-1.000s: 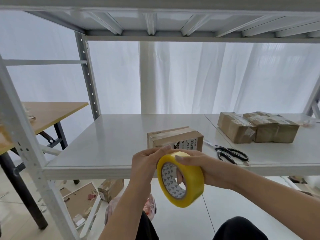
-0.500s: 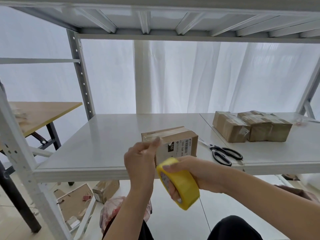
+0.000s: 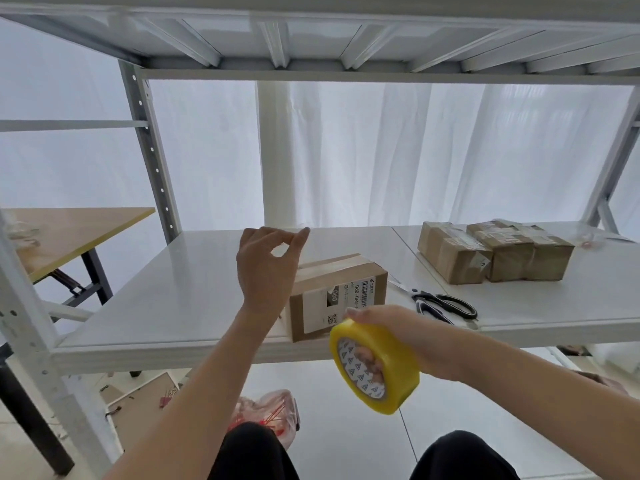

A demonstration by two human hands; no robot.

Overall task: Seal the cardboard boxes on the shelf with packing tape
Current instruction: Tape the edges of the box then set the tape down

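Note:
My right hand (image 3: 398,325) grips a yellow roll of packing tape (image 3: 393,358) in front of the shelf's front edge, with fingers through its core. My left hand (image 3: 268,268) is raised above the white shelf (image 3: 166,303), thumb and forefinger pinched together on the tape's free end; the clear strip back to the roll hardly shows. Between both hands, a small cardboard box (image 3: 341,289) with a white label and a tape band over its top sits near the shelf's front edge.
Black-handled scissors (image 3: 445,304) lie just right of the box. Three taped cardboard boxes (image 3: 495,252) stand together at the back right. A wooden table (image 3: 69,230) stands to the left. Cardboard scraps and a pink plastic bag (image 3: 266,410) lie on the floor below.
My left hand has moved up and away from the roll, pinching as it goes. My right hand has carried the roll down and to the right.

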